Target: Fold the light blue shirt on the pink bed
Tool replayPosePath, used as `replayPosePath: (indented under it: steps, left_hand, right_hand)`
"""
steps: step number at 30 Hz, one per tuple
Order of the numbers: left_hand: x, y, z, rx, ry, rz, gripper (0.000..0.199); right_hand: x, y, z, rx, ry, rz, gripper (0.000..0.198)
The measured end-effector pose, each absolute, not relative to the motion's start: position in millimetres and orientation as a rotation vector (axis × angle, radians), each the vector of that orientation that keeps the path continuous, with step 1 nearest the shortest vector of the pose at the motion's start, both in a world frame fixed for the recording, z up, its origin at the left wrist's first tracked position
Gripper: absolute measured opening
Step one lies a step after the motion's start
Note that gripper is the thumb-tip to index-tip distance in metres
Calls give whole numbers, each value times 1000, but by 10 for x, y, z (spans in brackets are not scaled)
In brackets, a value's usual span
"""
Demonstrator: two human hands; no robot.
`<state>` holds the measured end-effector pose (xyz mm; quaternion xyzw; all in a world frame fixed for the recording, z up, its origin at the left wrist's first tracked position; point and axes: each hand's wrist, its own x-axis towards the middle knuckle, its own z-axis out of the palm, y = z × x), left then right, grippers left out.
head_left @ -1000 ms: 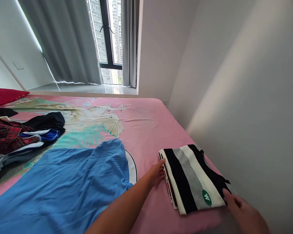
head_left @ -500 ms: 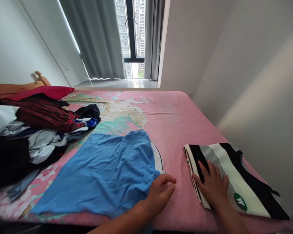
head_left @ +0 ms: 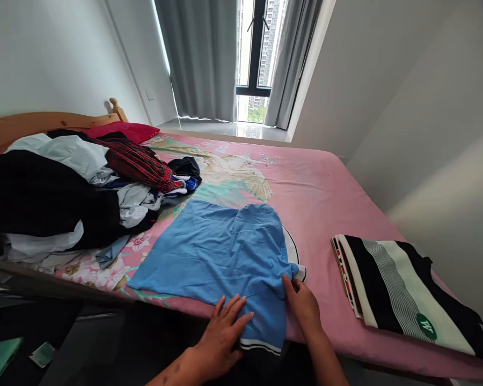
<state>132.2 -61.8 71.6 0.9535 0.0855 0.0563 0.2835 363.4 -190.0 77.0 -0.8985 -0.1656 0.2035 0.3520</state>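
Blue and rumpled, the shirt [head_left: 221, 257] lies spread on the near side of the pink bed [head_left: 322, 206], between the heap of clothes [head_left: 52, 187] and the striped folded stack [head_left: 394, 284]. From where I stand, the left hand [head_left: 223, 335] rests with fingers loosely spread on the cloth by the sleeve [head_left: 268, 324], gripping nothing that I can see. The right hand [head_left: 304, 305] has its fingertips at the bunched fabric just beside the white collar [head_left: 291, 247]; whether they pinch or merely press, I can't tell.

To do this well, I'd use the left palm lightly, as an anchor, while the right fingers ease the bunch outward rather than rub it about. The sleeve's trimmed hem [head_left: 261, 347] reaches past the bed's edge; hanging there, it could tug the rest askew. Long strokes from the middle outward should suit such soft-looking cloth.
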Motion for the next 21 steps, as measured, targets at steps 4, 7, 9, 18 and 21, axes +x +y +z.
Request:
replayPosePath:
  steps: [4, 7, 9, 18, 21]
  left_hand:
    - [1374, -655, 640, 2507, 271, 203, 60]
    - [1246, -604, 758, 2365, 193, 187, 43]
    - [1113, -558, 849, 2316, 84, 97, 39]
    - [1058, 352, 822, 2440, 582, 394, 33]
    - [957, 938, 762, 2590, 1068, 419, 44]
  right_hand:
    - [3697, -1877, 683, -2184, -311, 436, 44]
    - [3625, -1955, 593, -2010, -140, 529, 37]
    - [3596, -1972, 592, -1886, -52, 633, 34]
    - [3675, -1925, 613, -2108, -155, 409, 43]
    - [3646, -2049, 506, -2088, -106, 516, 41]
